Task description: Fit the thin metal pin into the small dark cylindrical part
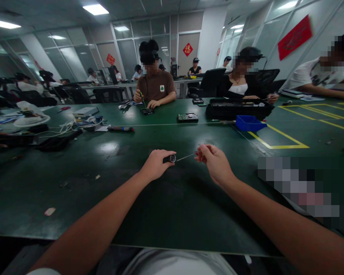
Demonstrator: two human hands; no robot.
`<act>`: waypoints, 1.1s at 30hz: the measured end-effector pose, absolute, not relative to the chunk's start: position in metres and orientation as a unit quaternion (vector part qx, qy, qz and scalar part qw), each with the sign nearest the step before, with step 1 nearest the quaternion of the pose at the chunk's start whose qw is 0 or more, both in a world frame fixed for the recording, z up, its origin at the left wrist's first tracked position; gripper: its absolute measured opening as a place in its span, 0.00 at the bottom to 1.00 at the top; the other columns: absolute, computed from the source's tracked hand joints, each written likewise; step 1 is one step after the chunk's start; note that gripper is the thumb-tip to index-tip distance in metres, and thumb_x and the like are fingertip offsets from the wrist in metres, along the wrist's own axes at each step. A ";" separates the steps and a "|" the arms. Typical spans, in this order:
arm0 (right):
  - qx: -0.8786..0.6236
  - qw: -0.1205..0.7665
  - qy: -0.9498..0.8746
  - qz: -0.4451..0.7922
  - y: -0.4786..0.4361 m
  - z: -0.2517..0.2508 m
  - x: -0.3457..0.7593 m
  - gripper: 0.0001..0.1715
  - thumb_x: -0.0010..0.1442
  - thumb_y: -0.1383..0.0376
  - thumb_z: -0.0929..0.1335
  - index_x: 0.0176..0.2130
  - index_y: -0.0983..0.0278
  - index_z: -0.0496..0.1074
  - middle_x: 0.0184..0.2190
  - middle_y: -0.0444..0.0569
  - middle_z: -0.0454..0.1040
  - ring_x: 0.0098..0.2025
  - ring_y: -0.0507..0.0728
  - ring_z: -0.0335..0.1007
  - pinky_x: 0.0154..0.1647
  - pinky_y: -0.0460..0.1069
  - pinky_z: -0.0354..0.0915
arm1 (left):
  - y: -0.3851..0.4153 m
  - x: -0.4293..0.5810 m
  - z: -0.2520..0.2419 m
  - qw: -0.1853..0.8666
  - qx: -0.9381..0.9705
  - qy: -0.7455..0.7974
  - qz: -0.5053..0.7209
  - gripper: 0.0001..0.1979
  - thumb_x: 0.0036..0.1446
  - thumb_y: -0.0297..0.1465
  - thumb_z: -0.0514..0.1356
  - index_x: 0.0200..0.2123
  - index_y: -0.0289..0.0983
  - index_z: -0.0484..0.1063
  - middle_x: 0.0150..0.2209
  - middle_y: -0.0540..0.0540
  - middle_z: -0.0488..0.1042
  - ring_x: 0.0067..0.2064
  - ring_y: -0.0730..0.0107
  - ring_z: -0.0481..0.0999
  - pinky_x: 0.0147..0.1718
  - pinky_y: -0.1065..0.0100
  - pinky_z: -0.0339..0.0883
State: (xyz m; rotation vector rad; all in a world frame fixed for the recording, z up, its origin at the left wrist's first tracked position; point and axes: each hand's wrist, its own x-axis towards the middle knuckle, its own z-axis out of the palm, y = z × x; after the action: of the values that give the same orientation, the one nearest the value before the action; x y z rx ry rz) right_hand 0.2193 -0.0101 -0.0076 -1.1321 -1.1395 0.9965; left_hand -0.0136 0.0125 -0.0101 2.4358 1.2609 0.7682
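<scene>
In the head view, my left hand is wrapped round a short black cylinder that looks like a flashlight. Its round, silvery-rimmed end faces right, and my palm covers the rest. The fingers of my right hand pinch a thin metal rod, whose handle end is hidden in the grip. The rod slants down to the left, its tip close to the flashlight's round end; I cannot tell whether they touch. Both hands are just above the green table.
Across the table a co-worker handles a small device. A hard drive, a blue bin and a long black casing lie ahead. A pen-shaped electric screwdriver and a cluttered bowl are left. A pixelated object lies right.
</scene>
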 end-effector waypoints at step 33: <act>-0.453 0.548 -0.595 0.375 -0.022 -0.002 0.210 0.17 0.63 0.51 0.68 0.40 0.61 0.72 0.34 0.50 0.79 0.36 0.58 0.78 0.41 0.56 0.72 | 0.007 -0.007 -0.006 0.152 0.813 0.451 0.336 0.19 0.55 0.28 0.68 0.51 0.43 0.77 0.50 0.45 0.79 0.52 0.58 0.75 0.54 0.53 0.64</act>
State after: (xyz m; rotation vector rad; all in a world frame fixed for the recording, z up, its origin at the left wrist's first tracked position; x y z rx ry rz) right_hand 0.2102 -0.0220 -0.0017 -1.0728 -1.4095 0.8884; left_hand -0.0073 0.0072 -0.0056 2.3320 1.2933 0.9646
